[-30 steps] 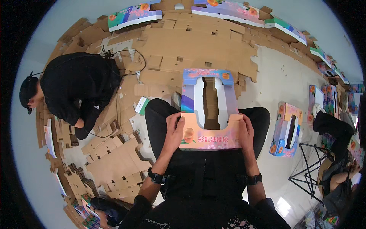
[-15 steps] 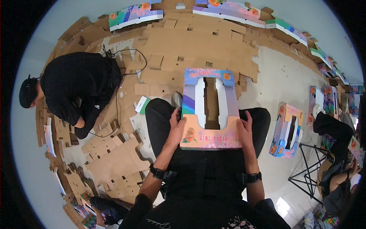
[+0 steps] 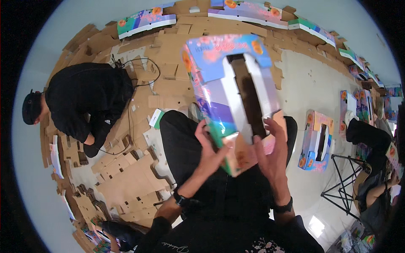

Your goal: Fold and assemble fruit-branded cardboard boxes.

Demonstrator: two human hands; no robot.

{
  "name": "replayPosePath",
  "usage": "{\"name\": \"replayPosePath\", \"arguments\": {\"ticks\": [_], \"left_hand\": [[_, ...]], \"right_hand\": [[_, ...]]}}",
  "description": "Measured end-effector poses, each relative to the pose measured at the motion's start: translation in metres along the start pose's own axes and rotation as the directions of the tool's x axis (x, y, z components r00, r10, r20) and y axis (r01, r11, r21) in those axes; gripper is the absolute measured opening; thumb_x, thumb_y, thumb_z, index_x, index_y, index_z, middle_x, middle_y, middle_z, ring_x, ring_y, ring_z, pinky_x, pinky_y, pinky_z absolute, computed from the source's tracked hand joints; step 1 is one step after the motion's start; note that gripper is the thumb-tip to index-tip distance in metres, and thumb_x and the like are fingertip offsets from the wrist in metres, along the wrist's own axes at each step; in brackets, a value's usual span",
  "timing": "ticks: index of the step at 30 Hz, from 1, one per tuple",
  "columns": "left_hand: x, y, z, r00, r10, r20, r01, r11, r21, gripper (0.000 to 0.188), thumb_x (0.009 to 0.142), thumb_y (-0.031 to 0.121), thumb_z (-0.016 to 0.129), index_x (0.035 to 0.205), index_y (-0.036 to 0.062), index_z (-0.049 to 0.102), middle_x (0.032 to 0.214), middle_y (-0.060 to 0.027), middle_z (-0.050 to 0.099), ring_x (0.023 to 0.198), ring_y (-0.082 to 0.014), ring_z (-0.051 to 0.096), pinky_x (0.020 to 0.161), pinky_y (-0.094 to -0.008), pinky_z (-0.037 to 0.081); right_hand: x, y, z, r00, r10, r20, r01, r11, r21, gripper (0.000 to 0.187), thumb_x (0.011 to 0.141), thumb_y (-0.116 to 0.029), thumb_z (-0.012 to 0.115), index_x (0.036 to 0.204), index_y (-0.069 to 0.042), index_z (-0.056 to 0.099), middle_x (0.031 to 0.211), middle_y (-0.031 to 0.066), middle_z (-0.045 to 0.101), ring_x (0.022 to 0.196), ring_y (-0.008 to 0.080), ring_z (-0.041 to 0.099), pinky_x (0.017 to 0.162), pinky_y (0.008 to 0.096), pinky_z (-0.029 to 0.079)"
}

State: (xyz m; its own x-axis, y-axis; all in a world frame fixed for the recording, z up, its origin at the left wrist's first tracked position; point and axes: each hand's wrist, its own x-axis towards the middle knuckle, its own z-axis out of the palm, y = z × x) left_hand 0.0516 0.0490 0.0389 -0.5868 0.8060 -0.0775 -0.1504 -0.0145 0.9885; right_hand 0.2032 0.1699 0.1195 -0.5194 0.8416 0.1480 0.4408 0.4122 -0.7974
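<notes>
Above my lap a colourful cardboard fruit box (image 3: 215, 90) is held up at a slant, its far end turned to the left and slightly blurred. A long slot runs down its top, bordered by white flaps. My left hand (image 3: 210, 149) grips the near left corner, thumb on the top and fingers along the side. At the near right, my right hand (image 3: 272, 147) clasps the box, its fingertips at the edge of the slot. Both hands are closed on the cardboard. The box's underside is hidden.
Flattened brown cardboard (image 3: 126, 177) covers much of the floor. A second printed box (image 3: 314, 141) stands to the right, near a black folding frame (image 3: 341, 185). A person in black (image 3: 88, 92) crouches at the left beside a cable (image 3: 158, 69). Printed boxes (image 3: 147, 21) line the far wall.
The box has risen off my lap and turned, its far end swinging left. My right hand has shifted from its side onto the top near the slot.
</notes>
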Motion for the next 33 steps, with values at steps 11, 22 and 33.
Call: {"name": "replayPosePath", "arguments": {"ticks": [11,22,33], "left_hand": [[-0.013,0.012,0.012,0.818,-0.134,0.560,0.047,0.985,0.166,0.055,0.091,0.015,0.073,0.137,0.0040,0.046,0.128,-0.0123,0.058,0.118,-0.0234,0.060,0.101,-0.0385,0.048],[-0.003,-0.011,-0.130,0.977,0.203,0.068,-0.179,0.598,0.781,0.026,0.085,0.005,0.067,0.111,0.0052,0.063,0.109,-0.0132,0.065,0.103,-0.0352,0.060,0.093,-0.0424,0.046],[0.013,-0.025,-0.127,0.983,0.162,0.080,-0.147,0.458,0.877,0.016,0.079,0.007,0.068,0.095,0.0103,0.066,0.100,-0.0058,0.061,0.096,-0.0291,0.056,0.083,-0.0396,0.041]], "right_hand": [[-0.018,0.114,-0.085,0.962,0.098,-0.256,-0.141,0.978,-0.156,0.094,0.068,-0.016,0.090,0.144,0.004,0.040,0.137,0.0180,0.047,0.130,0.0307,0.045,0.112,0.0407,0.035],[-0.084,0.349,-0.245,0.787,0.385,-0.482,-0.617,0.460,-0.639,0.098,0.074,-0.043,0.086,0.145,0.008,0.041,0.142,0.0277,0.049,0.127,0.0387,0.053,0.110,0.0461,0.039],[0.085,0.324,-0.015,0.996,0.069,-0.057,-0.082,0.956,-0.281,0.053,0.087,-0.025,0.075,0.130,-0.001,0.057,0.127,0.0176,0.060,0.114,0.0320,0.059,0.094,0.0396,0.050]]}}
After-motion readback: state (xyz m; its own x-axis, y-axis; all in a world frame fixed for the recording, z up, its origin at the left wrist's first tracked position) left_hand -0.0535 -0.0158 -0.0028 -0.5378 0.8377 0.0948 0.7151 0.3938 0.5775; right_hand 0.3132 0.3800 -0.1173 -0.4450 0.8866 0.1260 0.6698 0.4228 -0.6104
